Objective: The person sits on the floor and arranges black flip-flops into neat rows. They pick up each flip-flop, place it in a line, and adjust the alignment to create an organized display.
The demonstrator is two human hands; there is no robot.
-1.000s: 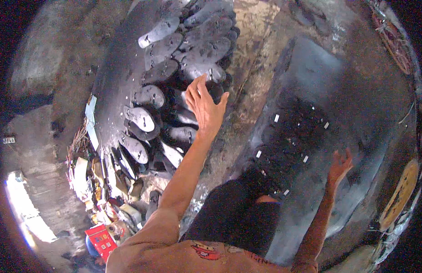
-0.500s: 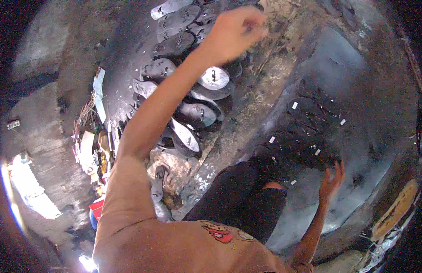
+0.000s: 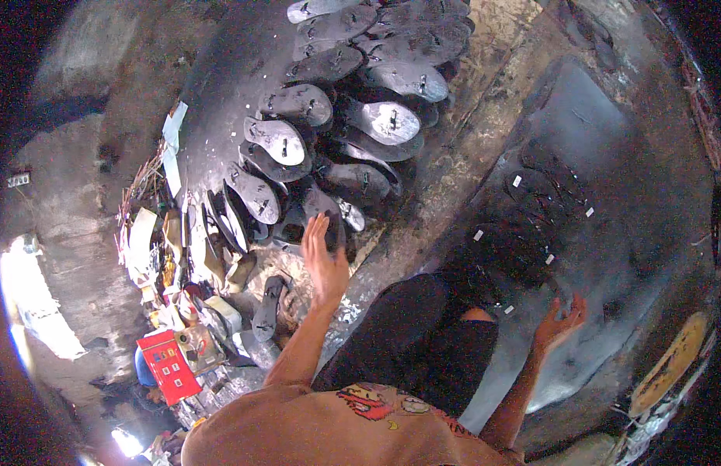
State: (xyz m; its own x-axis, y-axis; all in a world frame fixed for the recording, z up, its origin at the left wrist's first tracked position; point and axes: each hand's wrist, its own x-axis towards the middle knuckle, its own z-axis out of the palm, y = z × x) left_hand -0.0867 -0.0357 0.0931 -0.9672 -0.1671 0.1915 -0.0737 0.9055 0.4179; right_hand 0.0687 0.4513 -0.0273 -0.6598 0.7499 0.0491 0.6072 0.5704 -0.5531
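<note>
Soles (image 3: 353,101) half-lost in dark heap

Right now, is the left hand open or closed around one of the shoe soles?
Open. The left hand is spread flat, fingers straight, over the near edge of the pile of dark shoe soles; nothing is gripped. Whether it touches a sole cannot be told.

A dirty, dark floor (image 3: 461,155) carries everything here. A big heap of dark sandal soles (image 3: 353,116) lies on it at the upper middle, overlapping one another, with a dark rubber sheet (image 3: 601,140) spread flat to the right. At the left, scraps and clutter (image 3: 182,264) lie beside a red box (image 3: 168,366).
</note>
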